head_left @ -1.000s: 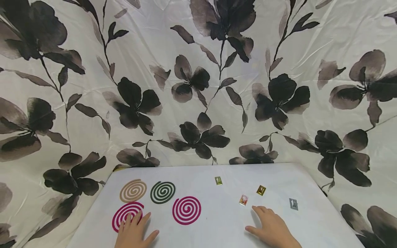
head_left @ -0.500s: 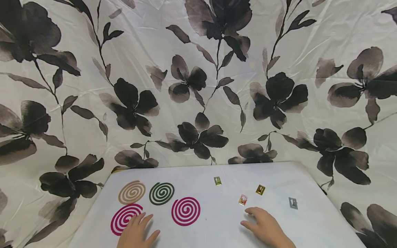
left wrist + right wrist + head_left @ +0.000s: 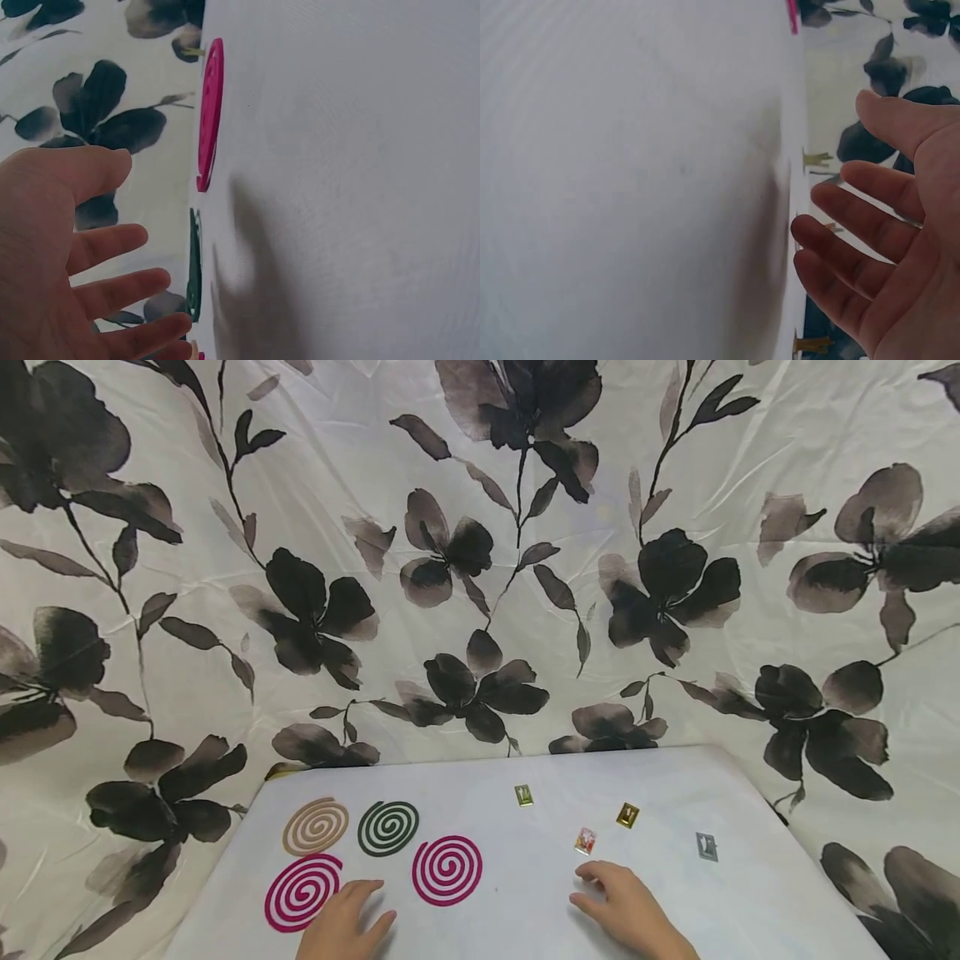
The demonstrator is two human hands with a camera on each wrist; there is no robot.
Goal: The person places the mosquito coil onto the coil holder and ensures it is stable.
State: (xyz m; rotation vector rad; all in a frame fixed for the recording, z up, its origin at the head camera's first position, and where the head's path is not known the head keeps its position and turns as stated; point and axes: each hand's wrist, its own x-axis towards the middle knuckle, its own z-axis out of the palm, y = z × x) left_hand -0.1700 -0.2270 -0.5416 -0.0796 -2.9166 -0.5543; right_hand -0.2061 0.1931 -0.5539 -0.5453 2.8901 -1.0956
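My left hand [image 3: 343, 920] hovers by the right edge of a magenta mosquito coil [image 3: 300, 893], covering a little of it in the head view. Its fingers are spread and hold nothing; the left wrist view shows the thumb and fingers [image 3: 112, 244] apart. A second magenta coil [image 3: 447, 871] lies to the right of this hand, with a green coil [image 3: 388, 828] and a tan coil [image 3: 316, 827] farther back. My right hand [image 3: 628, 910] floats with loosely bent fingers, its palm bare in the right wrist view. Just beyond its fingertips lies a small red-and-white plate [image 3: 585, 841].
More small metallic plates, seemingly coil stands, lie on the right: a dark gold one [image 3: 627, 815], a silver one [image 3: 707, 847] and a yellow-green one [image 3: 523, 795] toward the back. The white tabletop [image 3: 517, 927] ends at a flower-printed cloth [image 3: 450, 635] behind.
My left hand has slid right, off most of the magenta coil, its fingers turning rightward. My right hand has shifted slightly left. The coils and plates stay in place as the head view drifts a little.
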